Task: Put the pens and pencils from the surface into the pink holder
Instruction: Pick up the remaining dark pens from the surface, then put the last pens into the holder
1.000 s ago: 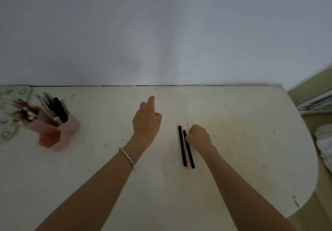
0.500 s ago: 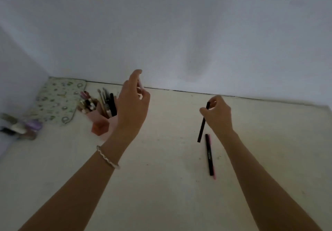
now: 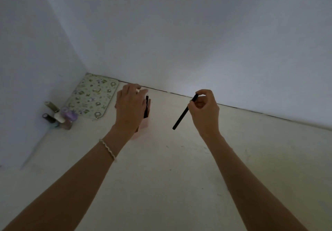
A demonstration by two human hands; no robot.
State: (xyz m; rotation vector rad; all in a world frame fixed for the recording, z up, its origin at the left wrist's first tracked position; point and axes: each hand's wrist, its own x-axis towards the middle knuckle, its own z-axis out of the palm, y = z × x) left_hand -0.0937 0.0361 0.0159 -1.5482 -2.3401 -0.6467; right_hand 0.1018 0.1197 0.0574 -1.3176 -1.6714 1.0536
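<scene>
My right hand (image 3: 204, 112) pinches a black pen (image 3: 182, 116) by its upper end, and the pen hangs slanted down to the left above the cream table (image 3: 170, 176). My left hand (image 3: 130, 108) hovers with fingers spread over the pink holder (image 3: 144, 123), hiding most of it. Only the holder's right side and a dark pen (image 3: 146, 106) standing in it show past the hand. The held pen is to the right of the holder, apart from it.
A floral patterned pouch (image 3: 93, 97) lies in the back left corner by the walls. Small bottles (image 3: 59, 116) stand in a cluster left of the holder. The wall runs along the table's far edge.
The view has swung left. My right hand lifted the black pen off the table and carried it toward the holder. My left hand moved over the holder. The remaining pens have left the view.
</scene>
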